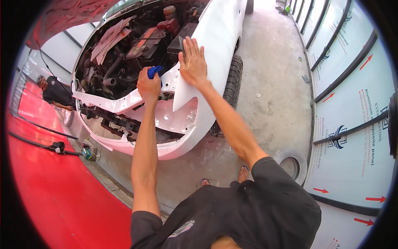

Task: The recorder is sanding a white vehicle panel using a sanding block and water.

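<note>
My left hand (149,84) is closed around a blue item (155,71), perhaps a folded cloth; most of it is hidden by the fingers. It is held over the front corner of the engine bay (141,52), close to the white fender. My right hand (193,62) lies flat on top of the white fender (213,50), fingers stretched toward the rear of the car. A small dark grey edge (181,42) shows beside those fingers; how far it runs under the hand is hidden.
The headlight opening (176,116) is bare. A black front tire (233,81) sits under the fender. A loose tire (291,166) leans near the panel wall (348,124) at right. Another person (58,93) stands at far left, beyond a red panel (62,186).
</note>
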`<state>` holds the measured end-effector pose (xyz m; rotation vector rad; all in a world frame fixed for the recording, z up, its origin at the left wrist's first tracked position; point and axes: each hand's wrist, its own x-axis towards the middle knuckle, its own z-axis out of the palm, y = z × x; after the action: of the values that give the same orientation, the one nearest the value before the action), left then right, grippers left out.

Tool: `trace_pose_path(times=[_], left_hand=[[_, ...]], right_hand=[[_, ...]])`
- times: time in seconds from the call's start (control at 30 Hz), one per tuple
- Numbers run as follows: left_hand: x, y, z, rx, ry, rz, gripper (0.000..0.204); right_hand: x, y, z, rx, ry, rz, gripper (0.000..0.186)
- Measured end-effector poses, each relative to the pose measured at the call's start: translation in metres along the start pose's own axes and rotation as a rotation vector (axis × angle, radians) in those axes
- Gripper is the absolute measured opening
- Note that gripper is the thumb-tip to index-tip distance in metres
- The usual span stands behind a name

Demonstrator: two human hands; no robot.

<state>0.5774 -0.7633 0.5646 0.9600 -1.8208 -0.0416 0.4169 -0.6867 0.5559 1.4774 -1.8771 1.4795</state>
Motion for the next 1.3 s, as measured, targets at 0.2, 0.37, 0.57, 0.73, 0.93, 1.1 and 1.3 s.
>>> trace_pose_path(times=[0.2, 0.37, 0.57, 0.73, 0.93, 1.1, 1.3], left_hand=[[-0.004, -0.019, -0.018, 0.054, 0.006, 0.008, 0.020], [0.000, 0.002, -0.002, 0.012, 0.015, 0.004, 0.019], [-0.004, -0.010, -0.016, 0.040, 0.010, -0.001, 0.020], [-0.003, -0.006, -0.008, 0.036, 0.000, -0.011, 0.021], [-0.003, -0.008, -0.011, 0.085, 0.010, -0.010, 0.021], [-0.004, -0.008, -0.008, 0.074, 0.009, -0.010, 0.022], [-0.004, 0.001, -0.010, 0.093, -0.011, -0.017, 0.021]], right_hand=[[-0.082, -0.042, 0.002, 0.100, -0.088, -0.103, 0.068], [-0.011, -0.002, 0.006, 0.021, 0.068, 0.025, 0.062], [-0.044, -0.017, -0.007, -0.001, -0.090, -0.051, 0.068], [-0.062, -0.023, 0.010, 0.051, 0.010, 0.118, 0.068], [-0.046, -0.015, -0.007, 0.083, -0.091, 0.015, 0.066], [-0.083, -0.041, 0.001, 0.159, -0.028, 0.090, 0.069], [-0.021, -0.005, -0.003, -0.003, -0.040, 0.019, 0.064]])
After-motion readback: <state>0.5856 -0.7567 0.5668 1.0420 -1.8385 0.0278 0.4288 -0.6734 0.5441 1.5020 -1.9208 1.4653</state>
